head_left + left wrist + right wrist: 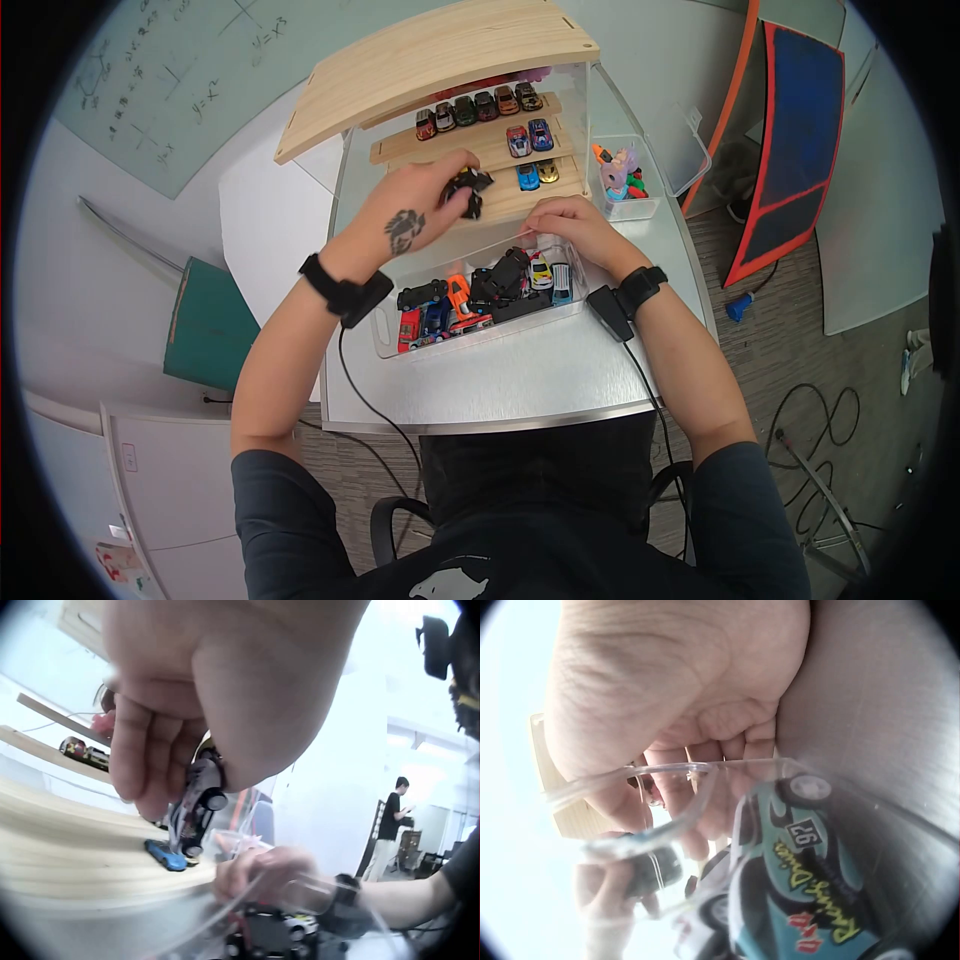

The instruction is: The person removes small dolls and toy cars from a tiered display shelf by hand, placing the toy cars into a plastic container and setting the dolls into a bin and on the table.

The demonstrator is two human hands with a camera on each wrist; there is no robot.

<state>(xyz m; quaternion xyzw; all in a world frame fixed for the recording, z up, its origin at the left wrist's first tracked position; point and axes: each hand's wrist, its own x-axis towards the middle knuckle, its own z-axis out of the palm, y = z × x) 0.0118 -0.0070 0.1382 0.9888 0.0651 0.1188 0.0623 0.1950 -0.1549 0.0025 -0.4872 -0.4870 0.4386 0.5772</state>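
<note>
My left hand [420, 205] pinches a small dark toy car [199, 791] between thumb and fingers, in front of the display case's lower wooden tiers. On the lowest tier stand a blue toy car [528, 176] and a yellow one [547, 171]. The middle tier bears a red-and-blue car [518, 141] and a blue car [541, 134]; several more line the upper tier [385, 152]. My right hand [578, 228] grips the far right rim of a clear plastic bin [384, 338]. Several loose cars lie piled in it, including an orange one [459, 296].
A wooden lid board [440, 65] tops the clear-sided case. To its right stands a small clear box [630, 210] of toy figures, its transparent lid [690, 150] raised. The metal table's front edge [480, 428] lies near my body. Cables hang from both wrist cameras.
</note>
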